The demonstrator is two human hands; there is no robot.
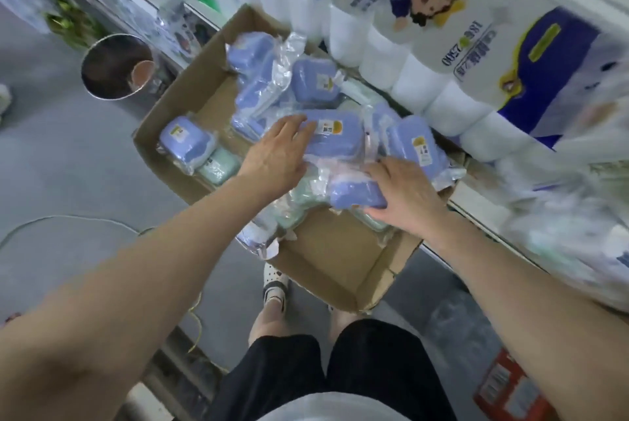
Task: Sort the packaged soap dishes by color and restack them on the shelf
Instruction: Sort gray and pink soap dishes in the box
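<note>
An open cardboard box [335,271] rests on the shelf edge and holds several plastic-wrapped soap dishes, blue ones on top and pale green ones [218,167] underneath. My left hand [272,155] lies flat with straight fingers on a blue dish with a yellow label [337,135] in the middle of the pile. My right hand [401,194] grips another blue dish [354,194] at the near side of the pile, thumb under it. More blue dishes lie at the back [315,84], at the right [417,145] and in the box's left corner [182,140].
Big packs of toilet paper [439,56] stand right behind the box on the shelf. A round steel bin [115,66] stands on the grey floor to the left. A white cable [68,218] runs over the floor. My legs and a sandalled foot [274,284] are below the box.
</note>
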